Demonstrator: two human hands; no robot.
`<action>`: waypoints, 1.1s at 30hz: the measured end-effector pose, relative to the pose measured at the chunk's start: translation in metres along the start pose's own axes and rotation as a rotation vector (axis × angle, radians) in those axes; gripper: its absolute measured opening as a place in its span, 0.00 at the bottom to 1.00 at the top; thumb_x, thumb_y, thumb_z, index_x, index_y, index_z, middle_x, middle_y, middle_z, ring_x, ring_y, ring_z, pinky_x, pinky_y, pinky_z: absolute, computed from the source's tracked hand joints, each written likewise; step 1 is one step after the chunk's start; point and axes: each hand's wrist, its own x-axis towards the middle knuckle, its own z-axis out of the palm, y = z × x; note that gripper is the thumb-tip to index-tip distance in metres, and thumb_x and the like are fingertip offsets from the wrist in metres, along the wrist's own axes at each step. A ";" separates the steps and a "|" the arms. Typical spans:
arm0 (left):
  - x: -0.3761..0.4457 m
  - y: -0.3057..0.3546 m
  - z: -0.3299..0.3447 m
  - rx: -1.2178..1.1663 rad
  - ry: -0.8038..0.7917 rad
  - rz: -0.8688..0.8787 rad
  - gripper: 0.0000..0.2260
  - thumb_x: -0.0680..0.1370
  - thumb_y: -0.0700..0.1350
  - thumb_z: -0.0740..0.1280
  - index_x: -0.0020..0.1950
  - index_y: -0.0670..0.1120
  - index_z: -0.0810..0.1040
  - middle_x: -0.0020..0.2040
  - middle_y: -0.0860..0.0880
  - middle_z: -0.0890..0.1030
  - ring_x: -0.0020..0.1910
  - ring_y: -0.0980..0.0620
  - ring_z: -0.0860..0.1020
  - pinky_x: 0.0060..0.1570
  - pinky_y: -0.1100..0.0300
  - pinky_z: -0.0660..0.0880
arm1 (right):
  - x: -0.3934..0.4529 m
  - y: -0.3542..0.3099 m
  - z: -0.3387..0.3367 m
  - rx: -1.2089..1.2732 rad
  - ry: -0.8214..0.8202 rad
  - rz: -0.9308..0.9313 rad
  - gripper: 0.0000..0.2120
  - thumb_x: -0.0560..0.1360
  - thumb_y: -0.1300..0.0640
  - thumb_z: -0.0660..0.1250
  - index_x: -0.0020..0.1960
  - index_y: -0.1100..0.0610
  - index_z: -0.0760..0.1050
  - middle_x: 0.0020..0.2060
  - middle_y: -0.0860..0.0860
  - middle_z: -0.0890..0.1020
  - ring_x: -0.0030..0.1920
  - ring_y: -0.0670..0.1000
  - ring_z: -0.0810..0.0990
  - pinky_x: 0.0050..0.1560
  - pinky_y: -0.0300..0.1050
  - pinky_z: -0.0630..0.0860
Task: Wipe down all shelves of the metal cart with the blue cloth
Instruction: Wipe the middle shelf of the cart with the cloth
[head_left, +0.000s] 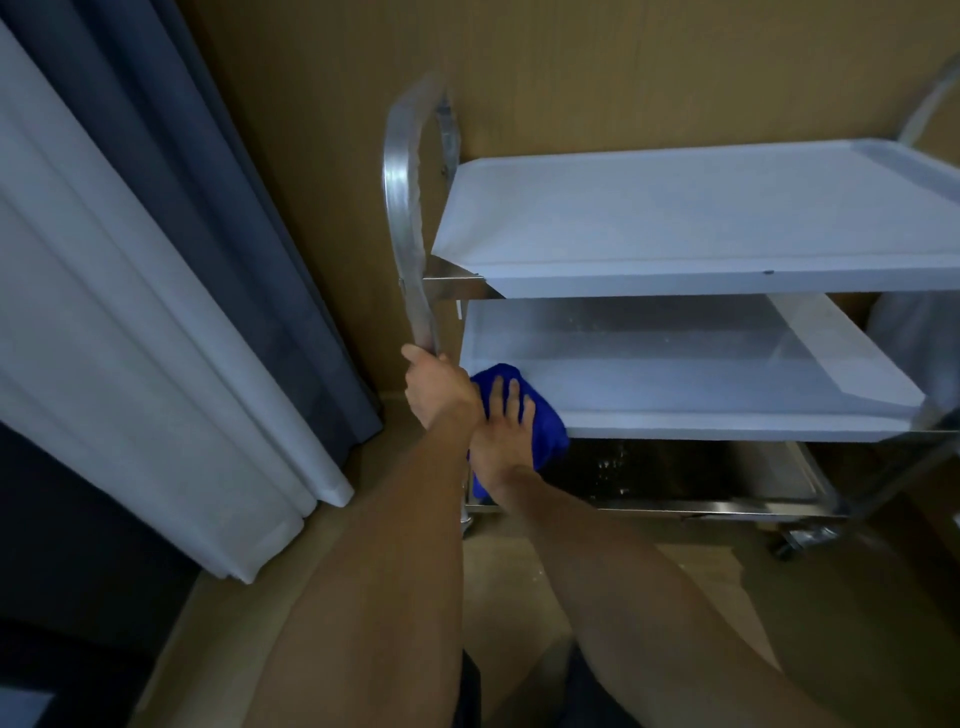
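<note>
The cart's upright handle (415, 249) is gripped by the closed left hand (436, 387), likely steadying a wheeled frame. Just right, the blue cloth (540, 415) is pressed flat under the spread right hand (506, 423) at the middle shelf's (727, 395) near-left corner. Soft and light, it is probably best held under the palm.

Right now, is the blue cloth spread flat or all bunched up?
Bunched up. The blue cloth is a crumpled wad under the right hand at the middle shelf's corner.

- A three-shelf metal cart (701, 270) with a curved side handle fills the right of the frame.
- A bunched blue cloth (545, 421) is pressed onto the middle shelf's near-left corner, at frame centre.
</note>
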 end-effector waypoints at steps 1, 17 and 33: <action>-0.002 0.001 0.002 -0.001 0.009 -0.010 0.06 0.83 0.45 0.58 0.57 0.44 0.65 0.52 0.42 0.79 0.50 0.42 0.80 0.48 0.48 0.79 | -0.003 0.006 0.000 0.006 0.009 0.009 0.38 0.83 0.48 0.57 0.81 0.54 0.36 0.80 0.60 0.41 0.79 0.64 0.39 0.77 0.64 0.42; -0.007 -0.009 0.015 0.087 0.046 0.067 0.10 0.83 0.47 0.59 0.62 0.45 0.64 0.51 0.43 0.80 0.49 0.44 0.81 0.43 0.55 0.76 | -0.041 0.111 0.003 0.045 0.114 0.414 0.45 0.79 0.54 0.65 0.80 0.50 0.34 0.80 0.57 0.38 0.78 0.63 0.36 0.75 0.66 0.36; -0.003 -0.013 0.024 0.123 0.094 0.078 0.09 0.83 0.49 0.58 0.59 0.45 0.64 0.49 0.43 0.80 0.46 0.42 0.81 0.40 0.51 0.73 | 0.001 0.091 -0.024 0.029 -0.146 -0.082 0.41 0.80 0.46 0.62 0.81 0.49 0.39 0.81 0.52 0.42 0.80 0.55 0.41 0.78 0.57 0.41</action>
